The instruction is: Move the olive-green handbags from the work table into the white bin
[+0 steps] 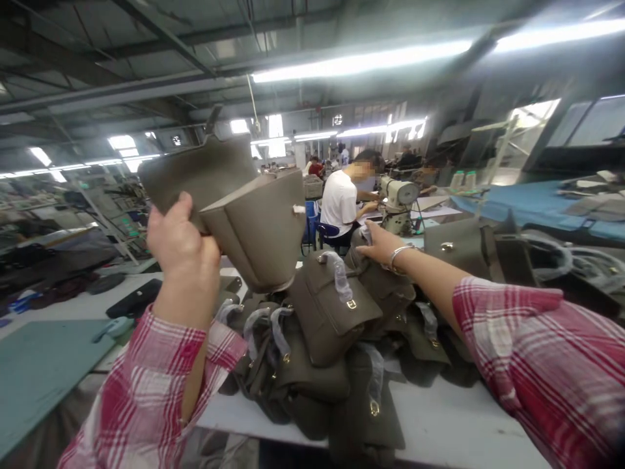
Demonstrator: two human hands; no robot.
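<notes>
My left hand grips a taupe handbag and holds it up in the air, its flap raised and its body tilted. A small white piece sticks out at the bag's right side. Over the pile, my right hand has its fingers and thumb around the plastic-wrapped handle of another handbag. In front of that one leans a closed handbag with a wrapped handle and a gold-coloured clasp. Several more dark taupe bags lie heaped below, one of them a handbag near the table's front edge.
The bags lie on a white table. A green-blue board is at left, with a dark flat piece beyond it. Behind the pile, a person in a white shirt sits at a sewing machine. Blue sheeting covers a surface at right.
</notes>
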